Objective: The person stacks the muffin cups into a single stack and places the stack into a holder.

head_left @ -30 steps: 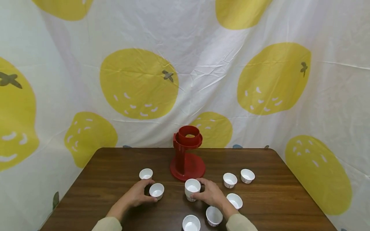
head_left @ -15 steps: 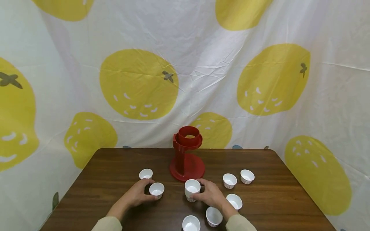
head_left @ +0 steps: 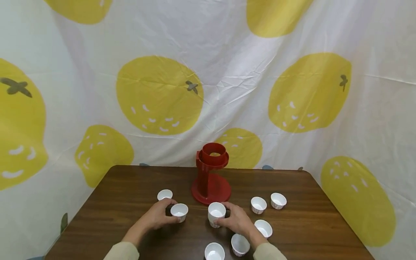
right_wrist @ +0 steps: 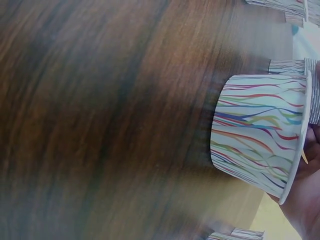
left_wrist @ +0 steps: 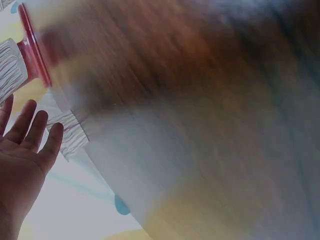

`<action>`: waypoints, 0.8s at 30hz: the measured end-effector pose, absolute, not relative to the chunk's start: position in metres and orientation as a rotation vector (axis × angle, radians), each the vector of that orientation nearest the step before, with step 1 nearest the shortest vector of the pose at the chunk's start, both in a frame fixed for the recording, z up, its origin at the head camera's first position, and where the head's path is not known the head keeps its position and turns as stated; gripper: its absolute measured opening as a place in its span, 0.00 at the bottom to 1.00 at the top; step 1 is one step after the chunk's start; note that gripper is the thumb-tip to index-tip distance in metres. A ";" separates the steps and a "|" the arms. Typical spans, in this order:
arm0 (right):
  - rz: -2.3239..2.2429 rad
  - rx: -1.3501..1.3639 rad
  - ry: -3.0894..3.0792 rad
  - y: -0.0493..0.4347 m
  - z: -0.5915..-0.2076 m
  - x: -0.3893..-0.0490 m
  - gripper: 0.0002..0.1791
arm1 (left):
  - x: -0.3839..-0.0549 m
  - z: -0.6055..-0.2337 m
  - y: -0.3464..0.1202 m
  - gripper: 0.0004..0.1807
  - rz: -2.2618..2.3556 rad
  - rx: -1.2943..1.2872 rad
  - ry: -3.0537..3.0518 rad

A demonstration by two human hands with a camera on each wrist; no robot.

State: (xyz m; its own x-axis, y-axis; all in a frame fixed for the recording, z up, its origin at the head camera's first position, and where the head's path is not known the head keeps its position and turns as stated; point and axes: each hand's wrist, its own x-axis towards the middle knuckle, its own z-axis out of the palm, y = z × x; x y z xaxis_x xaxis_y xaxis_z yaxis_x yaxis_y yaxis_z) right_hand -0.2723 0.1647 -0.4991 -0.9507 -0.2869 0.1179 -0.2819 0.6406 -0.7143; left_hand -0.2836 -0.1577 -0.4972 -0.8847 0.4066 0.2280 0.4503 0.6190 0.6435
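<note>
My left hand (head_left: 159, 213) pinches a white paper baking cup (head_left: 182, 216) between thumb and fingers; in the left wrist view that cup (left_wrist: 11, 67) shows beyond the fingertips. Another baking cup (head_left: 165, 194) stands just behind this hand. My right hand (head_left: 236, 218) grips a short stack of nested baking cups (head_left: 216, 208), its thumb in front and fingers behind. In the right wrist view, a baking cup with coloured wavy lines (right_wrist: 260, 130) stands close to the camera and hides much of the right hand (right_wrist: 302, 200).
A red stand (head_left: 203, 180) with a ring-shaped holder rises behind the hands on the brown wooden table (head_left: 130, 184). Several loose baking cups stand to the right and front, including one by the right forearm (head_left: 240, 245) and one at the front (head_left: 214, 251). A lemon-print cloth (head_left: 227, 54) hangs behind.
My left hand has moved its baking cup slightly to the right and up, and the cup tips a little. The right hand stays on the stack. The head view has shifted slightly.
</note>
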 end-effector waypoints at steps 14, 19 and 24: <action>-1.244 -0.540 2.847 0.165 -0.499 -0.276 0.35 | -0.289 -0.482 -0.146 0.26 -1.131 -0.772 -2.724; -1.249 -0.545 2.843 0.165 -0.499 -0.276 0.35 | -0.291 -0.477 -0.140 0.27 -1.138 -0.783 -2.727; -1.256 -0.538 2.841 0.163 -0.500 -0.276 0.35 | -0.291 -0.474 -0.136 0.27 -1.120 -0.789 -2.720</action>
